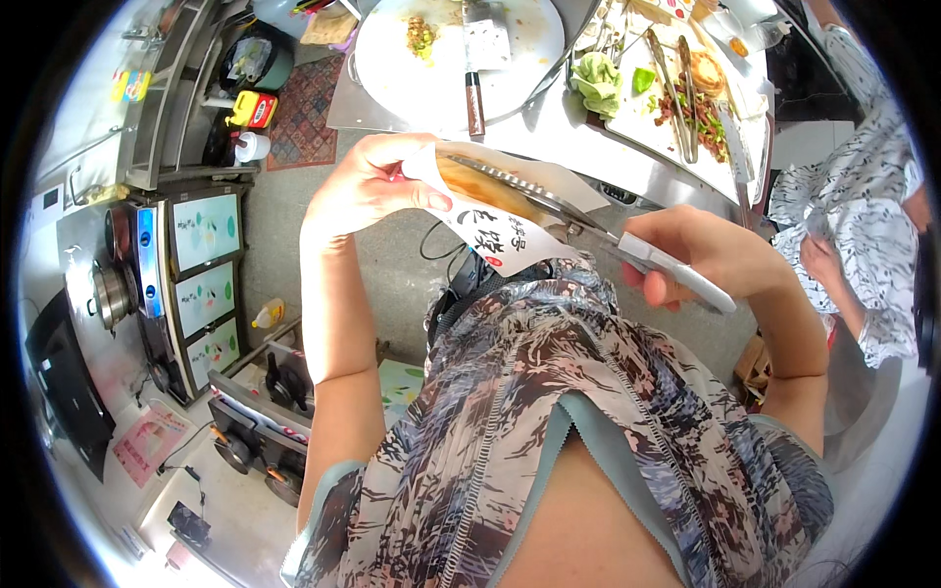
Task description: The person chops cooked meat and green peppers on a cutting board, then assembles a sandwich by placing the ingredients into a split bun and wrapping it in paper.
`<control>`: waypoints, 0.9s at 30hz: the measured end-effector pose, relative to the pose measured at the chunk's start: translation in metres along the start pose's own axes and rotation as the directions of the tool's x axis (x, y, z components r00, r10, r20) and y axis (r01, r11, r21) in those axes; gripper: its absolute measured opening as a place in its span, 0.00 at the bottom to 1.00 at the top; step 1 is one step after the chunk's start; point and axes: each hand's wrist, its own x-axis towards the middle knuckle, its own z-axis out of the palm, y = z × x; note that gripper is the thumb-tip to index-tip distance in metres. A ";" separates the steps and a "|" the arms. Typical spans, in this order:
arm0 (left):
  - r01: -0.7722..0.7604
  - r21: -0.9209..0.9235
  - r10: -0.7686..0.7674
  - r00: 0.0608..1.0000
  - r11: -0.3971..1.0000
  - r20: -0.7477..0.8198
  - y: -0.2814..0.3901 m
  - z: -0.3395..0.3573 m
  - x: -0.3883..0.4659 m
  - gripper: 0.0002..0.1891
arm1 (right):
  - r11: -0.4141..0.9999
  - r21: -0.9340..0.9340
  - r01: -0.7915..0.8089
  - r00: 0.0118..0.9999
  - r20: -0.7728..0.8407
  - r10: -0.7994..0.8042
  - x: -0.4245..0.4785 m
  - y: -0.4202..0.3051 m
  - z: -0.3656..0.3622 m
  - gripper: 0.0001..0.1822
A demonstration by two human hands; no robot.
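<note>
My left hand (375, 187) grips a white paper food sleeve (507, 246) by its left end, thumb across the front. The sleeve bears dark printed writing and a red mark. Inside its opened mouth lies a browned flatbread (485, 184). In my right hand (706, 246) is a metal utensil with a serrated edge (540, 195) and a pale grey handle (673, 268). Its metal part reaches leftward over the bread at the sleeve's opening. Whether it is a knife or tongs cannot be told, and how deep it goes between paper and bread is unclear.
Ahead, a round white board (397, 88) carries chopped food (420, 38) and a cleaver (476, 95). On the right, a tray (625, 132) holds tongs (687, 110), lettuce (599, 81) and chopped filling. Another person (845, 220) stands at the right. Drawers (206, 231) stand at left.
</note>
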 end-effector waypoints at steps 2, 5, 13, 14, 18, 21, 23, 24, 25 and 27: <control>-0.014 -0.001 0.014 1.000 1.000 0.002 -0.002 0.000 -0.002 0.20 | 0.998 -0.034 -0.055 0.998 -0.029 0.054 -0.004 -0.006 0.000 0.28; 0.082 -0.002 -0.082 0.997 0.997 0.010 0.002 0.001 0.000 0.20 | 0.986 -0.165 0.021 0.995 -0.092 -0.036 -0.005 -0.005 0.000 0.27; 0.184 0.054 -0.186 0.982 0.981 0.038 -0.011 -0.007 0.009 0.18 | 0.947 -0.202 -0.249 0.953 -0.224 0.203 -0.001 -0.036 0.007 0.10; 0.185 0.056 -0.187 0.982 0.981 0.028 -0.018 -0.009 0.004 0.19 | 0.945 -0.204 -0.254 0.951 -0.231 0.206 0.001 -0.038 0.009 0.08; 0.232 -0.029 -0.233 0.972 0.972 -0.035 -0.038 -0.016 0.002 0.22 | 0.971 -0.222 -0.087 0.989 -0.135 0.057 0.003 -0.008 -0.007 0.12; 0.188 -0.212 -0.225 0.959 0.959 -0.169 -0.078 -0.027 -0.021 0.24 | 1.000 -0.003 -0.030 0.980 -0.196 0.029 0.002 0.014 -0.033 0.19; 0.067 -0.422 -0.179 0.956 0.904 -0.231 -0.118 -0.031 -0.031 0.23 | 0.999 0.030 -0.042 0.887 -0.459 0.051 0.017 0.047 -0.039 0.27; 0.000 -0.493 -0.152 0.951 0.870 -0.269 -0.125 -0.024 -0.032 0.25 | 0.995 0.072 -0.073 0.834 -0.543 0.101 0.035 0.066 -0.045 0.29; -0.063 -0.550 -0.139 0.938 0.833 -0.317 -0.133 -0.019 -0.036 0.26 | 0.994 -0.003 -0.113 0.760 -0.645 0.084 0.062 0.098 -0.056 0.32; -0.160 -0.607 -0.147 0.894 0.778 -0.424 -0.146 -0.011 -0.037 0.27 | 0.967 -0.060 -0.247 0.597 -0.796 0.103 0.124 0.148 -0.074 0.40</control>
